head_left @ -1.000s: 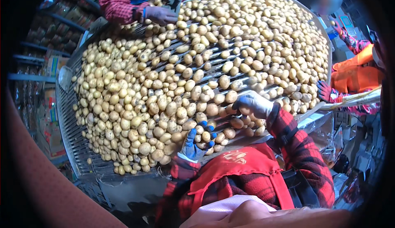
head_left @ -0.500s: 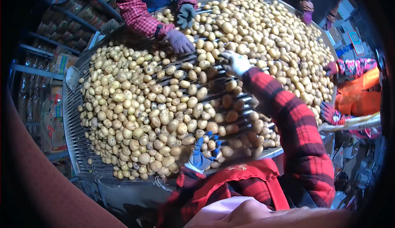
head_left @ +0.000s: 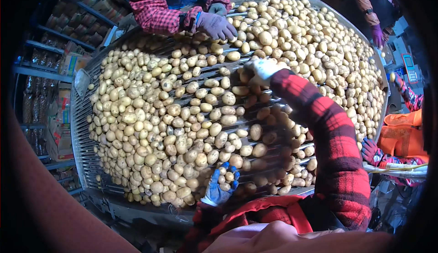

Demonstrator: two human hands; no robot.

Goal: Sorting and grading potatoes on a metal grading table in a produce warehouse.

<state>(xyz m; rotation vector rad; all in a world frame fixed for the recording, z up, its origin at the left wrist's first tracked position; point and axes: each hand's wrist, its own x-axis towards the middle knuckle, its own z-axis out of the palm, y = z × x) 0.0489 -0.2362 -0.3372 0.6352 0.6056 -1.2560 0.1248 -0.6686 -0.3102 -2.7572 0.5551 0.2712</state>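
Note:
My left hand (head_left: 216, 188), in a blue and white glove, is at the near edge of a slatted metal sorting table (head_left: 77, 129). Its fingers curl up around several small potatoes (head_left: 224, 179). My right hand (head_left: 261, 67), in a white glove, reaches out over the middle of the table with the arm in a red and black checked sleeve. The fingers point left and down among the loose potatoes (head_left: 228, 98); motion smears them, and whether they grip a potato is unclear. A heap of potatoes (head_left: 132, 116) lies left of my hands, another (head_left: 310, 47) to the far right.
Across the table, a person's purple-gloved hand (head_left: 218, 26) rests on the potatoes. Other people stand at the right, one with a purple glove (head_left: 378, 35), one in an orange garment (head_left: 401, 134). Shelves with packages (head_left: 50, 75) line the left side. The table has a raised metal rim (head_left: 381, 102).
My left hand has shifted slightly left and down, still cupping small potatoes. My right hand stays near the same spot. The opposite person's purple-gloved hand has moved right and away. Potatoes between have shifted.

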